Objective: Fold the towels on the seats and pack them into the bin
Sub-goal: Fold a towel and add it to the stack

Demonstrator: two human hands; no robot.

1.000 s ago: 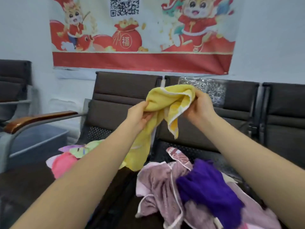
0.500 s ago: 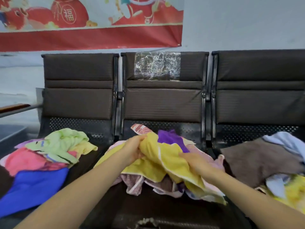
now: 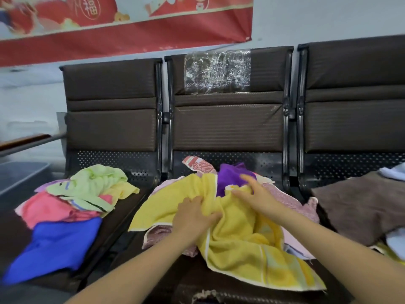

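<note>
A yellow towel (image 3: 236,242) lies crumpled over the pile on the middle seat (image 3: 228,161). My left hand (image 3: 192,217) grips a fold of it near its middle, fingers curled into the cloth. My right hand (image 3: 255,195) rests flat on the towel's far part, fingers stretched out beside a purple towel (image 3: 230,175). Under the yellow one lie a mauve towel (image 3: 291,204) and a red-and-white patterned cloth (image 3: 197,164). A grey bin (image 3: 19,174) shows at the far left edge, partly cut off.
The left seat holds a green towel (image 3: 92,184), a pink one (image 3: 47,210) and a blue one (image 3: 59,242). On the right seat lie a brown towel (image 3: 361,204) and a pale blue one (image 3: 394,172). Dark backrests and a wall stand behind.
The yellow towel has come down from mid-air onto the middle seat's pile. Both hands moved down with it, and my right hand has spread flat on it.
</note>
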